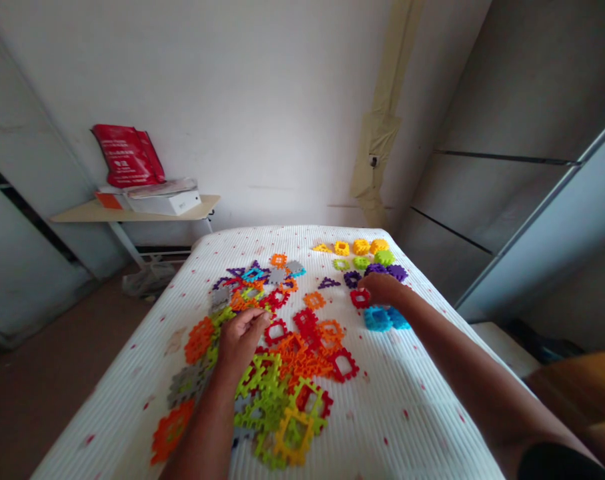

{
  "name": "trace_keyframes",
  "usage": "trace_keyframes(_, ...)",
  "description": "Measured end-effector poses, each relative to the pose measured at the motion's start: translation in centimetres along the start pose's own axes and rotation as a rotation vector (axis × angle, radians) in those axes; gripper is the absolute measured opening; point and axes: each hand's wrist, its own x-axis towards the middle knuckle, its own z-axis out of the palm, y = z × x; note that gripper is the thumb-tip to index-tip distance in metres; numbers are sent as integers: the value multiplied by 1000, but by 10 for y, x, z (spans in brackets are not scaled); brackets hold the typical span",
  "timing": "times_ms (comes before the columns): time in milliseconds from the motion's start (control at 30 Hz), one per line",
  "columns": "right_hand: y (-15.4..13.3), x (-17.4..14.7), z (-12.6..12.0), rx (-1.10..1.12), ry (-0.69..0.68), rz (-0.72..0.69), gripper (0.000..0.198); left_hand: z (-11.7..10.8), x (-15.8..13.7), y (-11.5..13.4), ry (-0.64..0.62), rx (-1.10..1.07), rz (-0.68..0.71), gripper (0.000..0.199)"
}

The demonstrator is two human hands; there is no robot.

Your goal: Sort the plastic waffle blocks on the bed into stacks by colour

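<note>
My left hand (243,333) is over the spread-out pile of plastic interlocking pieces, thumb and fingers pressed together; whatever they pinch is too small to make out. Just right of its fingertips lies a red square frame (276,332). Orange pieces (302,357) and lime green pieces (262,393) overlap in the same pile. Out at the sorted groups, my right hand (377,289) is closed at the edge of a red square piece (359,299). Purple pieces (352,279) sit just beyond it, and stacked blue pieces (378,319) lie on its near side.
Yellow stacks (361,247) and green stacks (383,258) line the far right of the bed's white, ribbed cover (382,400). A side table (207,208) at the left holds a white box (165,202) and a red bag (127,155). A grey cabinet (502,133) stands right.
</note>
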Motion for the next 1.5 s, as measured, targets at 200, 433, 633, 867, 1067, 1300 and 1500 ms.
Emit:
trace_keyframes(200, -2, 3, 5, -50, -5, -9, 26, 0, 1, 0, -9, 0, 3, 31)
trace_keyframes(433, -8, 1, -1, -55, -20, -1, 27, -1, 2, -6, -24, -12, 2, 31)
trace_keyframes(633, -16, -9, -16, -22, 83, 57, 34, -1, 0, 1, -19, 25, 25, 29)
trace_keyframes(867, -50, -29, -22, 252, 272, -242, 29, 0, 0, 0, -20, 31, 31, 30)
trace_keyframes(1067, -90, -6, -8, 263, 270, -487, 40, -1, 1, -1, -29, 44, 50, 30)
trace_keyframes(1300, -114, 28, -3, 79, 51, -493, 49, -2, 2, -6, -18, 42, 18, 34)
trace_keyframes(1500, -118, 36, -12, 50, -23, -520, 51, -2, 2, -4, -17, 52, 24, 36)
